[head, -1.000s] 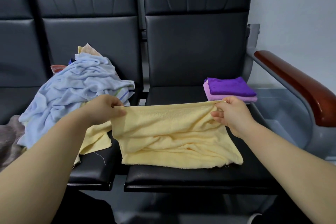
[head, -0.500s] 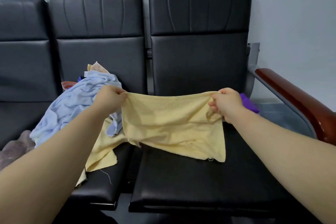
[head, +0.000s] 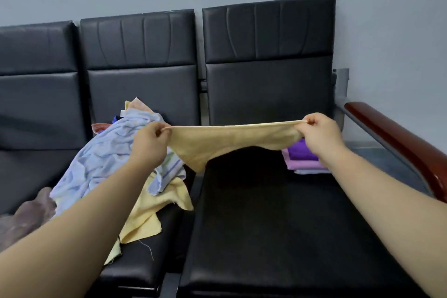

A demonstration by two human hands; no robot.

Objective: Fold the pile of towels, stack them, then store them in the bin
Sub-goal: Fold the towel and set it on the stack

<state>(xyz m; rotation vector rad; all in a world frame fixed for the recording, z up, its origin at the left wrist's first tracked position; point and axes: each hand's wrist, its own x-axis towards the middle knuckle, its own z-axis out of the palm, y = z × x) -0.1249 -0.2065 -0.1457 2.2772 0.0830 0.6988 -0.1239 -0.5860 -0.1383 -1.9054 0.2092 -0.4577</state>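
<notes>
Fold step in hand, we judge: one yellow towel (head: 227, 143) is held clear of the black seat (head: 266, 225) and stretched across mid-frame, top edge taut, the cloth sagging to a point at lower left. Left hand (head: 151, 144), centre-left, pinches one end of that edge with curled fingers and thumb. Right hand (head: 319, 132), centre-right, pinches the other end the same way, and the hands are well apart. The unfolded pile of towels (head: 104, 164) sits on the neighbouring seat at left of frame, a pale blue one on top, more yellow cloth spilling toward the front edge. The left hand is in front of the pile; we cannot tell if it touches. The folded stack (head: 302, 156), purple over lilac, lies at the back right of the black seat, partly behind the right wrist, near the wooden armrest (head: 399, 143). Bin: we cannot make it out for sure here. Task looks early, with a small stack and a big pile. Next move, we guess: lay the towel flat on the bare seat below, or bring the two ends together for a half fold, with corners matched so the sagging side does not bunch.
</notes>
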